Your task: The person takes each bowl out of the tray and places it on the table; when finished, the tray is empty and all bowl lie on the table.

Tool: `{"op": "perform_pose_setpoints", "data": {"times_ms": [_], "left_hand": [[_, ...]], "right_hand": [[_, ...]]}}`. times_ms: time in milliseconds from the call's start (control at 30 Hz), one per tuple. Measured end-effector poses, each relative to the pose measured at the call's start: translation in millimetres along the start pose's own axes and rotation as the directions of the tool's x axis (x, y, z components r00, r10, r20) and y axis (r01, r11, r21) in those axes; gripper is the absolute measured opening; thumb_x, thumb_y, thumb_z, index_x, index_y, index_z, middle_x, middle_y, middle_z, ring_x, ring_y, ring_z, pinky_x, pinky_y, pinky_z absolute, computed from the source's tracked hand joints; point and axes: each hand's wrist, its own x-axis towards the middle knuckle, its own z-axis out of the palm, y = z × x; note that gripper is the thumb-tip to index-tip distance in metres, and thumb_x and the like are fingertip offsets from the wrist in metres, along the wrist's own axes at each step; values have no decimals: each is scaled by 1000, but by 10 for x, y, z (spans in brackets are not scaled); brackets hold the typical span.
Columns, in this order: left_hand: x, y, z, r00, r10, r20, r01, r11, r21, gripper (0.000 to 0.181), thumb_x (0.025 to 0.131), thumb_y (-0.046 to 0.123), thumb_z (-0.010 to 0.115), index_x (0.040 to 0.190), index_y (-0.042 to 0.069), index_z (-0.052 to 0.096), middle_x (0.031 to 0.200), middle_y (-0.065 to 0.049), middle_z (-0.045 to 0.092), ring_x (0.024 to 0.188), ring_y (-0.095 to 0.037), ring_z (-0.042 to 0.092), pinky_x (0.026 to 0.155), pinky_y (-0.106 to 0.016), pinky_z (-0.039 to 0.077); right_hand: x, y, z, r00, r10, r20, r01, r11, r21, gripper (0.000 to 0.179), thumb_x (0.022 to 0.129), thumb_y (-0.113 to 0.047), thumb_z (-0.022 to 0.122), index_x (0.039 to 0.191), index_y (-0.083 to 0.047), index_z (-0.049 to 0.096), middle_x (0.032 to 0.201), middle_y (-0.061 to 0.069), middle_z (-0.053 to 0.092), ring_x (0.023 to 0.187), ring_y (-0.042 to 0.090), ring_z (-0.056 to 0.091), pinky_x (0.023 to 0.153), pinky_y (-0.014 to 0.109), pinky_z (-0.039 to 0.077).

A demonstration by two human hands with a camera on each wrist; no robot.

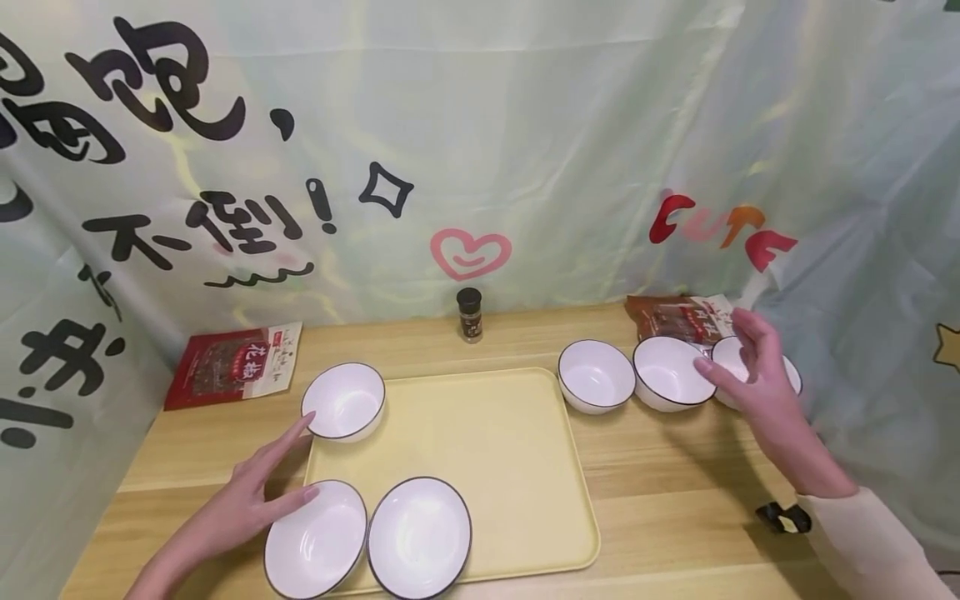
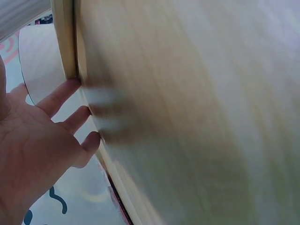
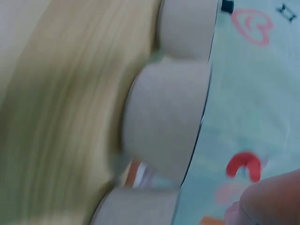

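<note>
Grip stood apart on both hands: left hand held thumb and forefinger at left bowls, toward left edge of worktop, perhaps steadying them; right hand hovered at right bowls, lined toward worktop's right edge, likely for reach.

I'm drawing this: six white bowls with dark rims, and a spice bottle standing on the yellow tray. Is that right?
Not quite: the spice bottle isn't on the yellow tray; the head view shows it standing on the wooden table, behind the tray. The six white bowls with dark rims are right.
</note>
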Motion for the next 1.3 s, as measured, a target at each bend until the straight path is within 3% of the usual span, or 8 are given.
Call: {"op": "perform_pose_setpoints", "data": {"times_ms": [233, 367, 567, 633, 767, 1000, 1167, 1300], "left_hand": [[7, 21, -12, 1000, 22, -5, -22, 1000, -12, 97, 100, 36, 82, 176, 38, 22, 163, -26, 48, 151, -58, 31, 104, -85, 23], [-9, 14, -1, 1000, 11, -5, -11, 1000, -7, 97, 100, 37, 82, 176, 37, 22, 162, -27, 49, 151, -58, 32, 104, -85, 23], [-10, 9, 6, 1000, -5, 2, 5, 1000, -11, 97, 100, 38, 82, 175, 39, 21, 163, -27, 48, 152, -58, 31, 103, -88, 23], [-3, 14, 1, 1000, -5, 3, 5, 1000, -11, 97, 100, 39, 82, 176, 39, 21, 163, -27, 48, 152, -59, 31, 102, -89, 22], [11, 20, -8, 1000, 4, 4, -4, 1000, -16, 97, 100, 38, 82, 176, 39, 21, 163, -28, 48, 151, -59, 31, 102, -89, 22], [3, 6, -5, 1000, 1, 4, -1, 1000, -27, 98, 100, 37, 82, 175, 40, 20, 163, -28, 47, 151, -60, 31, 102, -90, 21], [15, 17, -3, 1000, 6, 1, -6, 1000, -27, 97, 100, 37, 82, 175, 40, 21, 162, -28, 48, 151, -59, 31, 102, -89, 22], [18, 19, -6, 1000, 2, 4, -2, 1000, -24, 97, 100, 38, 81, 175, 40, 20, 163, -28, 47, 151, -60, 30, 102, -90, 22]], "right_hand": [[-16, -137, 440, 993, -109, 45, 103, 986, 132, 83, 99, 8, 72, 167, -8, 27, 168, 15, 27, 161, 28, 20, 124, 17, 19], [-53, -224, 664, 986, -127, 109, 119, 990, 78, 82, 98, 6, 74, 167, -7, 30, 166, 12, 33, 159, 34, 26, 124, 21, 24], [-147, -343, 992, 970, -124, 210, 117, 992, 44, 87, 95, -4, 81, 167, -10, 31, 167, 12, 39, 158, 38, 30, 128, 61, 20], [-187, -377, 1103, 960, -130, 247, 125, 991, 38, 88, 94, -7, 83, 166, -11, 32, 166, 11, 40, 158, 37, 32, 125, 67, 20], [-263, -422, 1326, 934, -147, 325, 142, 989, 39, 90, 92, -12, 87, 165, -11, 34, 167, 10, 40, 157, 37, 35, 124, 67, 22], [-396, -503, 1719, 863, -121, 490, 91, 992, 85, 101, 87, -24, 94, 166, -14, 32, 172, 10, 33, 157, 38, 33, 124, 68, 24], [-545, -587, 1926, 823, -14, 568, -11, 999, 39, 111, 81, -33, 98, 168, -17, 31, 174, 4, 30, 157, 37, 32, 123, 69, 26], [-670, -612, 2079, 777, 49, 627, -60, 998, -4, 116, 78, -38, 100, 168, -22, 29, 173, 4, 31, 157, 35, 32, 123, 68, 27]]}}
